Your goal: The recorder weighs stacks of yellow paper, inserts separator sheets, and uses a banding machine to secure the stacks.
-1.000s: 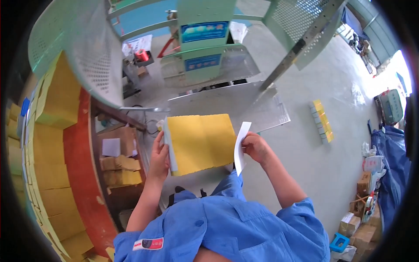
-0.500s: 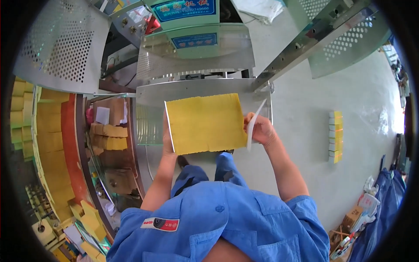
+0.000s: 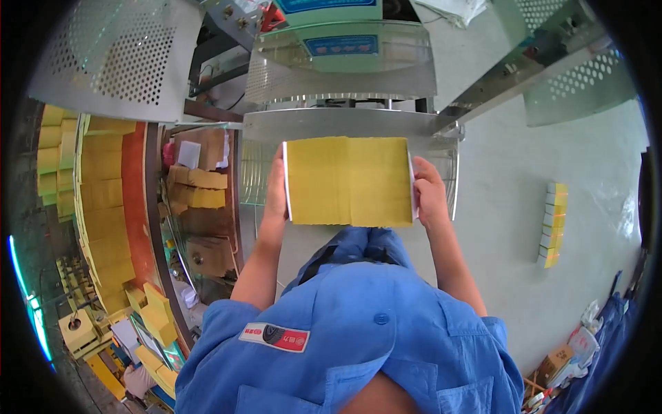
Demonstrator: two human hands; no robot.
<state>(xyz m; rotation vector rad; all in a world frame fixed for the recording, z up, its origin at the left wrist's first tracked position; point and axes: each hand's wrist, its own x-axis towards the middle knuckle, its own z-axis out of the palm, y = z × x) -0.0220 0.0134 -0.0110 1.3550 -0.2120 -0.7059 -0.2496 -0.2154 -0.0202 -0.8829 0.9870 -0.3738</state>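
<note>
Between my two hands I hold a wide stack of yellow paper sheets (image 3: 348,182), seen along its rough edges. A thin white board (image 3: 287,181) covers its left end, with my left hand (image 3: 276,196) closed round that side and its fingers partly hidden. Against the right end stands another white board (image 3: 414,188), narrow from this angle. My right hand (image 3: 430,193) grips there, fingers bent and pressing inward. The stack hangs level in front of my body, over the near part of the machine's metal table (image 3: 310,123).
Beyond the table is a clear machine guard (image 3: 338,69), with a slanted metal bar (image 3: 510,72) at its right. A red-edged bench (image 3: 141,207) with yellow stacks runs along the left. On the floor at right stands a banded yellow-and-white stack (image 3: 553,225).
The right white board, tilted away from the stack before, now lies flat against its end. My right hand has closed in on it. The stack looks straighter and the view has shifted slightly.
</note>
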